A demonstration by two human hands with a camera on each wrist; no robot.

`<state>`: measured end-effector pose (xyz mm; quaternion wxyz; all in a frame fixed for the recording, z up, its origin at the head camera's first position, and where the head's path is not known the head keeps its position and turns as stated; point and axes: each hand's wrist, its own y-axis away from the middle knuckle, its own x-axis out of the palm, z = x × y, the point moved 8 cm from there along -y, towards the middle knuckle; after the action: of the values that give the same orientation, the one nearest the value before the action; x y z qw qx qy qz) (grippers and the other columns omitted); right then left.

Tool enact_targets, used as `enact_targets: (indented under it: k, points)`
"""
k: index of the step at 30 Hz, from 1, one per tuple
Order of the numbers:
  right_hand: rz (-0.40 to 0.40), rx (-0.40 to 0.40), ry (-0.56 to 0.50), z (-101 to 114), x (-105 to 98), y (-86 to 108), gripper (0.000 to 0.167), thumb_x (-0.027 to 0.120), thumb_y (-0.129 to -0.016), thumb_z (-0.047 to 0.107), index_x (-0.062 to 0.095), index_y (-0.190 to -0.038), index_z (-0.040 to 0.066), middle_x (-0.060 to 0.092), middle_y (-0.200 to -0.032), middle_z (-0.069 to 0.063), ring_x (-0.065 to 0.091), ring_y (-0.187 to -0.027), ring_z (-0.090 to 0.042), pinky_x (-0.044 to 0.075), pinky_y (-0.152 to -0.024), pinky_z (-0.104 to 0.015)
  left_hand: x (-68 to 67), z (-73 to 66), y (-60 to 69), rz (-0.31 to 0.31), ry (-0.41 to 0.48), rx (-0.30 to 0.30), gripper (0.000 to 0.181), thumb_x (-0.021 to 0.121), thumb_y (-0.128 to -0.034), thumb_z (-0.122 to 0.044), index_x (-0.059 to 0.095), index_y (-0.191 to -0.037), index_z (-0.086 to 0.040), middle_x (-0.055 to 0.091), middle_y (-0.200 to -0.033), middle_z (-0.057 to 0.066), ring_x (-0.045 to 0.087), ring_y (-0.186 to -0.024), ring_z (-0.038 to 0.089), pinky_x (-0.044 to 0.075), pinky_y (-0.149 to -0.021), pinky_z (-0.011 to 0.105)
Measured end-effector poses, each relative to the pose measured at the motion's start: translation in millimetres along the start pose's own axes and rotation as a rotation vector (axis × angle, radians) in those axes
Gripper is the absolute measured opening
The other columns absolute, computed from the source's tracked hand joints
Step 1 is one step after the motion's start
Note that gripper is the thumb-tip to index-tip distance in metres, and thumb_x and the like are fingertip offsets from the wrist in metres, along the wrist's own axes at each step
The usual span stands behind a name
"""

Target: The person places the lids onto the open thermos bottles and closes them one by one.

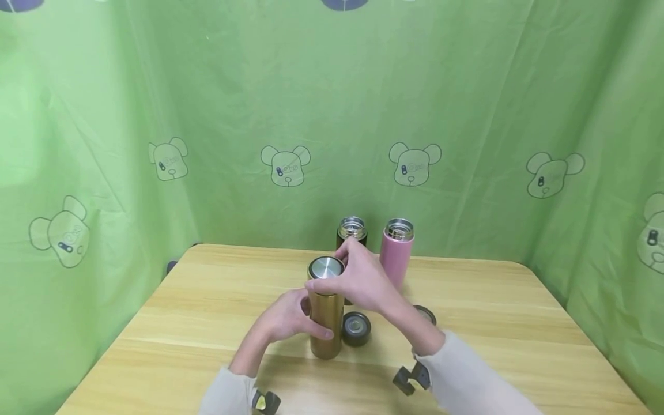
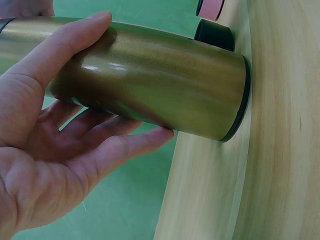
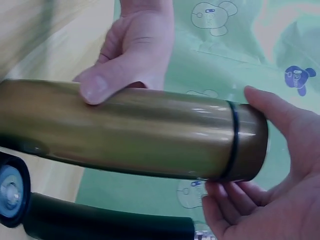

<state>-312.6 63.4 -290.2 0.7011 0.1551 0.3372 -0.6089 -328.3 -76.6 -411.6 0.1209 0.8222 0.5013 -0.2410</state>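
A gold thermos bottle (image 1: 327, 323) stands upright on the table with its silver-topped lid (image 1: 326, 267) on. My left hand (image 1: 287, 317) holds the body of the bottle, thumb on the near side and fingers behind. Around the lid are the thumb and fingers of my right hand (image 1: 365, 281), gripping it from the right. In the right wrist view a dark ring marks the seam between body (image 3: 150, 135) and lid (image 3: 252, 142). One dark round lid (image 1: 356, 329) lies beside the bottle's base.
Behind my right hand stand a lidless black thermos (image 1: 352, 229) and a lidless pink thermos (image 1: 396, 259), steel necks showing. Another dark lid (image 1: 426, 314) is partly hidden by my right forearm. Green curtains (image 1: 337, 115) surround the wooden table (image 1: 207, 323).
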Motion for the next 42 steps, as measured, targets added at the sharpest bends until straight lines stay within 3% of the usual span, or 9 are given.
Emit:
enact_targets:
  k: [5,8,13,17,25,42]
  points:
    - [0.071,-0.09,0.012,6,1,1.6,0.068,0.092,-0.07,0.045,0.053,-0.114,0.01,0.062,-0.099,-0.005,0.06,-0.082,-0.018,0.053,-0.069,-0.031,-0.1,1.7,-0.4,-0.001,-0.007,-0.014,0.077,0.095,-0.0655,-0.037,0.062,-0.134,-0.022,0.071,-0.119,-0.006,0.066,-0.111,0.017,0.052,-0.101,0.046]
    - [0.139,-0.118,-0.006,7,1,1.9,0.074,0.091,-0.073,0.041,0.052,-0.125,0.005,0.062,-0.11,-0.007,0.062,-0.095,-0.019,0.056,-0.082,-0.035,0.0,1.4,-0.9,0.001,-0.002,-0.008,0.075,0.094,-0.0657,-0.036,0.063,-0.132,-0.024,0.071,-0.12,-0.006,0.066,-0.112,0.018,0.051,-0.102,0.047]
    - [0.254,-0.116,-0.1,9,2,1.1,0.09,0.09,-0.075,0.029,0.043,-0.15,0.01,0.061,-0.135,-0.011,0.06,-0.123,-0.028,0.049,-0.107,-0.048,0.5,1.0,-1.4,0.009,0.003,0.01,0.065,0.094,-0.0668,-0.035,0.066,-0.126,-0.03,0.072,-0.119,-0.009,0.066,-0.113,0.017,0.051,-0.103,0.048]
    - [0.3,-0.088,-0.198,6,1,-1.6,0.082,0.088,-0.075,0.016,0.05,-0.148,0.013,0.06,-0.143,-0.009,0.056,-0.132,-0.028,0.043,-0.113,-0.05,0.8,0.9,-2.0,0.01,0.014,0.013,0.063,0.094,-0.0669,-0.034,0.067,-0.124,-0.03,0.072,-0.119,-0.009,0.067,-0.112,0.017,0.051,-0.102,0.047]
    - [0.273,-0.043,-0.206,-1,-1,-4.8,0.072,0.089,-0.072,0.017,0.062,-0.138,0.017,0.068,-0.131,-0.003,0.064,-0.12,-0.023,0.048,-0.107,-0.047,0.7,1.0,-2.1,0.004,0.008,0.014,0.064,0.094,-0.0663,-0.035,0.067,-0.124,-0.03,0.073,-0.117,-0.008,0.067,-0.111,0.017,0.052,-0.101,0.047]
    - [0.18,-0.006,-0.191,-1,-1,-4.5,0.068,0.093,-0.067,0.016,0.067,-0.129,0.019,0.072,-0.118,0.002,0.067,-0.109,-0.019,0.053,-0.1,-0.044,1.3,0.8,-1.9,-0.002,0.012,0.019,0.063,0.095,-0.0656,-0.034,0.068,-0.122,-0.028,0.073,-0.114,-0.009,0.068,-0.107,0.015,0.053,-0.1,0.044]
